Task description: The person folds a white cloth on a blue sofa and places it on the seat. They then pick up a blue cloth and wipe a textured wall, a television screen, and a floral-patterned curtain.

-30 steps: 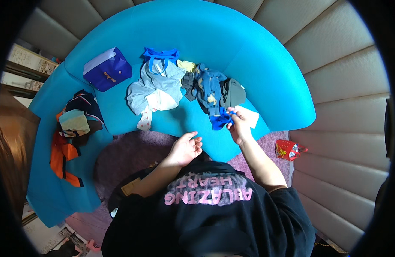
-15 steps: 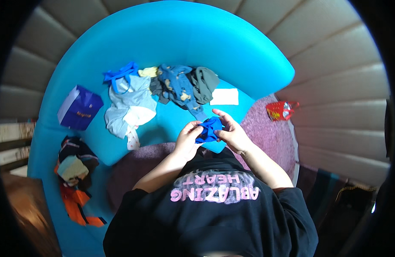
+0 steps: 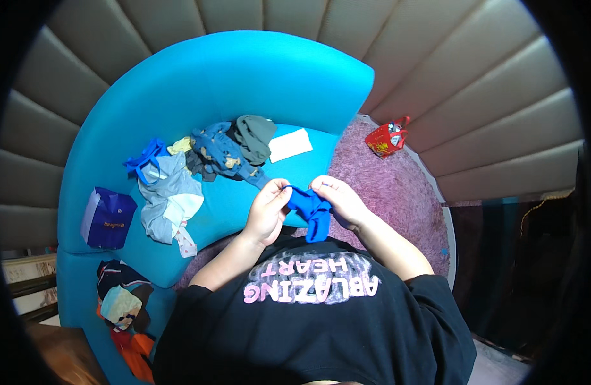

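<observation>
Between my two hands, in front of my chest, hangs a small bright blue cloth (image 3: 313, 213); its exact kind cannot be made out. My left hand (image 3: 267, 210) pinches its upper left edge between thumb and fingers. With thumb and fingertips closed, my right hand (image 3: 341, 200) grips the upper right edge. A folded strip of the cloth droops below, towards my black shirt. Beyond my hands, on the turquoise curved sofa (image 3: 228, 192), lie a blue patterned garment (image 3: 217, 151) and a dark grey-green garment (image 3: 253, 138). A flat white rectangle (image 3: 291, 145) lies to their right.
Light grey clothing (image 3: 164, 199) and a blue strapped cloth item (image 3: 148, 157) lie left on the seat, near a purple bag (image 3: 109, 221). Dark and orange clothes (image 3: 135, 350) are heaped at lower left. A red bag (image 3: 386, 140) stands on the pinkish carpet (image 3: 398, 199).
The bunched blue cloth has been opened out, and part of it now dangles. My hands have moved slightly apart. The view has shifted, so the sofa appears further left and lower.
</observation>
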`<state>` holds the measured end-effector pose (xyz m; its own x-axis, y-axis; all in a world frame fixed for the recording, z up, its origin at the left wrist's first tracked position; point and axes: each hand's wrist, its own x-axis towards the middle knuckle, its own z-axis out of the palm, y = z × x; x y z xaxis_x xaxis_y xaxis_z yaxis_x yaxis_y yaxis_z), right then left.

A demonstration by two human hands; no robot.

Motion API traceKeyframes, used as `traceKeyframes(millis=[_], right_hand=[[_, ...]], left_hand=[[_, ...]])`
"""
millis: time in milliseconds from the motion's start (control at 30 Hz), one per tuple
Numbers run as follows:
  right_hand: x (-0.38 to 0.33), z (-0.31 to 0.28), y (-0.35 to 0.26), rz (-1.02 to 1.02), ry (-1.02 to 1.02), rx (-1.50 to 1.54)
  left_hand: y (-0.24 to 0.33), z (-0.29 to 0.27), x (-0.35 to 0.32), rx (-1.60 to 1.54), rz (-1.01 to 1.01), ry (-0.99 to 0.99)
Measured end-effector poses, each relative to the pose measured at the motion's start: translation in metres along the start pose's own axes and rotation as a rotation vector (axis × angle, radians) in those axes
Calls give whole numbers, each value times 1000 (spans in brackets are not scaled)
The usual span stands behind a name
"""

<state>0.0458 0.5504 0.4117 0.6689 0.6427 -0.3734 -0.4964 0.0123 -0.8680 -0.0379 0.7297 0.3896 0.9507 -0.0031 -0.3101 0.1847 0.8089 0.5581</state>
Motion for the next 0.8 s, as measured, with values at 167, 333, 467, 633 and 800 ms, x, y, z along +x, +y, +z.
traceKeyframes(millis=[167,333,467,633,800], right_hand=[[-75,-62,-3,-203,57,-109],[-176,-149,4,-293,158,-48],[-254,-207,4,-545,502,-567],[-340,-260,7,-689,839,-614],[-401,-279,12,-585,919,-302]], left_hand=[[-55,70,-12,292,69,-125],[-141,138,-17,594,51,-244],[-209,195,-4,783,272,-363],[-262,278,3,700,-53,-526],[-312,325,18,614,-205,-596]])
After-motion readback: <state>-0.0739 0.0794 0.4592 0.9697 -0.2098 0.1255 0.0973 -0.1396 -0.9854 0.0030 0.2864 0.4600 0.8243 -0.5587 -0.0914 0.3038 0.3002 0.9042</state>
